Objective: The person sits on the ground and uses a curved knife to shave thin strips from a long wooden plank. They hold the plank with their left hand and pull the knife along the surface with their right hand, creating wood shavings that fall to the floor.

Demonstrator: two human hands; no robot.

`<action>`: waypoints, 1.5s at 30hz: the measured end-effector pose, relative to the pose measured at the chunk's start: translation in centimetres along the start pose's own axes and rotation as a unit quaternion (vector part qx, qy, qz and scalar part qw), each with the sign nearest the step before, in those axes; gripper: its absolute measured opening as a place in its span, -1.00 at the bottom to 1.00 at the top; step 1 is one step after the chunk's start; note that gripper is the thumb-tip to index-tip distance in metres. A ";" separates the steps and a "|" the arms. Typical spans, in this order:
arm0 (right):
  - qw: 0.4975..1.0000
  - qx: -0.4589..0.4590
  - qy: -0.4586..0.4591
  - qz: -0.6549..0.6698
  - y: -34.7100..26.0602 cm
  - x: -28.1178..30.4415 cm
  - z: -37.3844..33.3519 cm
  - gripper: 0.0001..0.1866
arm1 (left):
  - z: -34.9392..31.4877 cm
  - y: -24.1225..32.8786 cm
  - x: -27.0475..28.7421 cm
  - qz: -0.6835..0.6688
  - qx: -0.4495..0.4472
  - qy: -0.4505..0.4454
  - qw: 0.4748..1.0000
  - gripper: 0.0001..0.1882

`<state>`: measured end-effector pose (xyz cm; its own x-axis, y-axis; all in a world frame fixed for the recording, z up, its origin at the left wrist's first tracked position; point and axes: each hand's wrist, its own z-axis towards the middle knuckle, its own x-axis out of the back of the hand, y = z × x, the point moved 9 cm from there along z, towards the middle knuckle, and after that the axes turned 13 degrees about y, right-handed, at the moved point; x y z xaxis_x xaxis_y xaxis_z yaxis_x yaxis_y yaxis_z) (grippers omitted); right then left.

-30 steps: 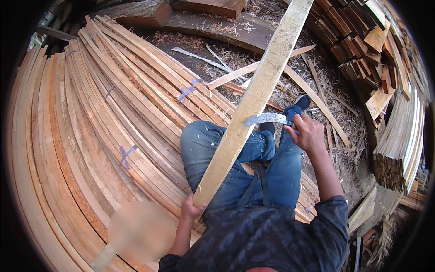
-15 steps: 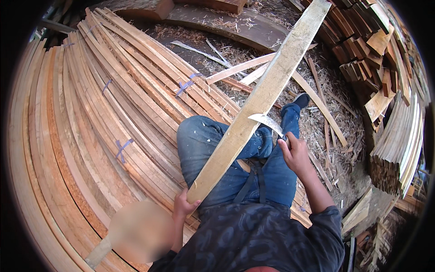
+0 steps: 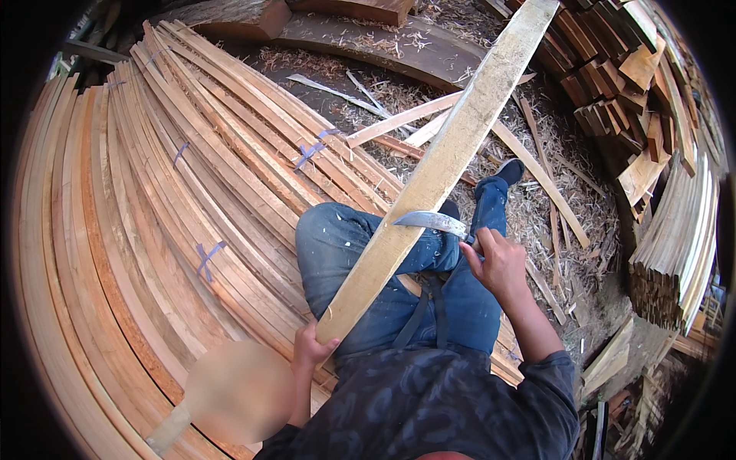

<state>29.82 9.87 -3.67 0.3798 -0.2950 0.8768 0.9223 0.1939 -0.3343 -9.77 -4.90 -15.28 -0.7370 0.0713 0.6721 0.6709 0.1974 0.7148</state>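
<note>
A long pale wooden plank [image 3: 460, 146] slants across my lap, its near end by my waist and its far end at the upper right. My left hand [image 3: 313, 346] grips that near end at its left edge. In my right hand [image 3: 498, 259], closed round the handle, is a sickle with a curved steel blade [image 3: 433, 221]. The blade lies across the plank's face around its middle, its tip pointing left. My fingers cover most of the handle. Beneath the plank are my legs in blue jeans [image 3: 330, 238].
Long boards [image 3: 153, 222] tied with purple strips spread along the left. Stacked cut timber [image 3: 613, 92] and a pale bundle of slats [image 3: 667, 245] stand at the right. Wood shavings [image 3: 571, 203] and loose strips [image 3: 544, 184] cover the ground. A thick dark beam [image 3: 383, 54] lies at the far side.
My right hand and the sickle have moved a little down the plank toward me, and the blade reaches farther left across it. My left hand and the plank stay nearly where they were.
</note>
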 end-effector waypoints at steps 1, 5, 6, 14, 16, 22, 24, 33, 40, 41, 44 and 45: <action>1.000 0.008 -0.010 0.013 -0.5 0.0 -0.1 -0.59 | 0.0 -0.1 -0.2 -0.004 0.001 0.003 1.000 -0.30; 0.998 0.025 0.035 -0.048 2.2 1.0 2.4 -0.59 | 0.2 -0.6 -0.3 0.011 -0.004 -0.012 1.000 -0.27; 0.998 0.008 0.025 -0.058 2.2 0.3 2.1 -0.59 | 0.3 -0.6 -0.5 0.020 -0.008 -0.017 1.000 -0.26; 0.998 0.002 0.031 -0.053 2.6 0.6 2.5 -0.57 | -0.1 -1.4 0.0 0.021 -0.027 0.006 0.999 -0.26; 0.999 -0.032 0.011 -0.018 1.4 -0.9 0.7 -0.56 | 0.7 0.0 -0.3 0.000 -0.029 0.012 1.000 -0.27; 0.993 0.023 0.068 -0.093 3.2 0.4 2.4 -0.54 | -0.2 -0.7 -0.1 0.045 -0.013 -0.001 0.999 -0.28; 0.997 -0.046 0.048 -0.031 3.0 -0.8 1.1 -0.55 | 0.4 -0.8 -0.3 0.013 -0.022 0.000 1.000 -0.28; 0.976 -0.155 0.147 -0.046 6.0 1.2 0.3 -0.56 | 0.6 -0.8 -0.7 0.013 -0.030 -0.009 0.999 -0.25; 0.987 -0.158 0.038 -0.008 2.8 -1.5 -2.0 -0.62 | 0.3 -0.8 0.1 0.005 -0.033 0.020 0.999 -0.26; 0.951 -0.299 0.063 -0.047 8.3 -0.2 -1.5 -0.61 | 0.0 -1.0 -0.1 0.019 -0.034 0.014 0.999 -0.25; 0.909 -0.345 0.230 -0.052 12.6 6.5 -0.6 -0.56 | 0.4 -1.1 0.2 0.053 -0.053 -0.010 0.997 -0.23; 0.915 -0.321 0.244 -0.013 11.9 6.9 -0.3 -0.61 | 0.5 -1.1 0.2 0.046 -0.058 -0.002 0.997 -0.23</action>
<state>43.44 9.84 -1.71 0.1984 -0.7047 0.6812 0.7241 -0.3630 -0.5864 -10.65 -4.61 -16.02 -0.6719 0.0884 0.7353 0.7406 0.0756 0.6676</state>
